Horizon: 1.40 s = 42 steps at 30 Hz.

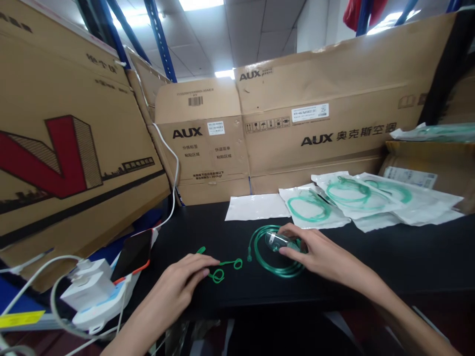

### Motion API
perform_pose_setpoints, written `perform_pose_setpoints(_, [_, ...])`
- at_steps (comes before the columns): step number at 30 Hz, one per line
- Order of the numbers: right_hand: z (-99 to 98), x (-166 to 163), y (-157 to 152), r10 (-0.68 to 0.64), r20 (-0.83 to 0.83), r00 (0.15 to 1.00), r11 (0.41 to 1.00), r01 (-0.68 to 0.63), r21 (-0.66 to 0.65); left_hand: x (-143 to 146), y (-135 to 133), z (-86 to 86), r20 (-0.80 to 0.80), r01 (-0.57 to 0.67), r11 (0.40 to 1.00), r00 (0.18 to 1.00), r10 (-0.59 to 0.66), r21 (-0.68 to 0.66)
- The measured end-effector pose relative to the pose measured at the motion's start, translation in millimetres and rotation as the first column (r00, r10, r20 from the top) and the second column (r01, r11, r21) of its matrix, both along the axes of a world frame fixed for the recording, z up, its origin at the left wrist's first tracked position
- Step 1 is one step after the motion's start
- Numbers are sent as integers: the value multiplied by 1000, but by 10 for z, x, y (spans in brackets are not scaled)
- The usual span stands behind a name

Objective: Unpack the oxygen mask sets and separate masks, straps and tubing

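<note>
On the black table (389, 257) lies a coil of green tubing (272, 264) with a clear plastic mask piece (278, 241) on top. My right hand (315, 252) rests over the coil, fingers curled around the mask piece. My left hand (178, 287) lies to the left, its fingertips pressed on a thin green elastic strap (222, 269) that loops across the table.
Several sealed white bags with green tubing (356, 198) and an empty white bag (256, 206) lie behind the coil. Cardboard boxes (315, 123) wall the table at the back and left. A phone (133, 254), chargers (91, 289) and white cables sit at the left.
</note>
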State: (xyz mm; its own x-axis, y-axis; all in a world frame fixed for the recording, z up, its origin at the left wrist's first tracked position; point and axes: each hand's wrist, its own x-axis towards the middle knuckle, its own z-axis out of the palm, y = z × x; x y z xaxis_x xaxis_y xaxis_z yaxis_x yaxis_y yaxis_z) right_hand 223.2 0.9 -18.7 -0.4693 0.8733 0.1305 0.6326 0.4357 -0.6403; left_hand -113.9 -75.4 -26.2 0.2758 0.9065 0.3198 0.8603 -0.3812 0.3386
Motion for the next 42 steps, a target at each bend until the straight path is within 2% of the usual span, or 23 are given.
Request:
perform_pose_setpoints(2, [-44,23,13,9,23,1000,1000,-10,25,-3,-44,-4,-13,4,1000,1000,-4,-16])
perform_pose_setpoints(6, [-208,30,74,-10,50,999,985,1,174,-33,-75,-77,11,-26,1000,1000,26,-14])
perform_pose_setpoints(11, [-252,-210,-6,-47,31,998,944,34,329,11,-21,-161,30,-35,998,999,36,-53])
perform_pose_setpoints(13, [-229,-386,-137,11,24,1000,918,-20,397,67,-1,-186,42,-25,998,999,27,-52])
perform_pose_setpoints(16, [-256,-676,-351,198,40,979,866,-193,460,159,11,-207,60,-18,998,998,21,-58])
perform_pose_setpoints(20, [-396,-1008,-464,228,99,969,860,-248,446,239,-1,-204,64,-4,996,998,9,-84])
perform_pose_setpoints(24, [-440,-1144,-439,204,107,973,862,-230,452,251,-19,-201,63,5,996,998,1,-91])
perform_pose_setpoints(29, [-413,-957,-431,129,10,992,878,-119,463,238,-42,-206,69,-5,999,998,8,-49])
perform_pose_setpoints(32, [-448,-799,-422,131,-58,990,878,-89,471,224,-53,-217,63,-2,999,998,5,-42])
perform_pose_setpoints(38, [-394,-747,-444,136,18,991,943,-135,305,259,-55,-265,37,-47,999,998,48,-26])
perform_pose_setpoints(42, [-378,-783,-456,180,31,983,943,-182,278,420,-65,-238,101,-52,999,994,52,-7])
